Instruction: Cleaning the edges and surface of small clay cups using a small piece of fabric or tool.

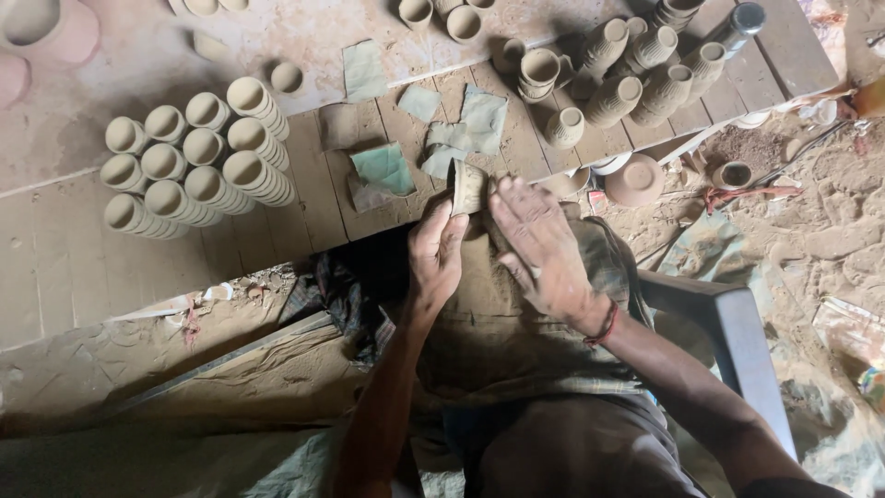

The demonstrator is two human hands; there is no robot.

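Observation:
My left hand [435, 251] grips a small unfired clay cup [468, 187] by its lower part, just above my lap at the near edge of the wooden board [304, 198]. My right hand [542, 242] lies flat beside the cup on its right, fingers spread and dusty, the fingertips close to the cup's side. A red thread circles my right wrist. Several greenish sandpaper scraps [387, 168] lie on the board just beyond the cup.
Stacks of clay cups [189, 161] lie on their sides at the left of the board. More cups [636, 69] crowd the far right, near a dark bottle [737, 26]. A grey chair arm [742, 346] runs along my right. Sandy ground [830, 231] surrounds it.

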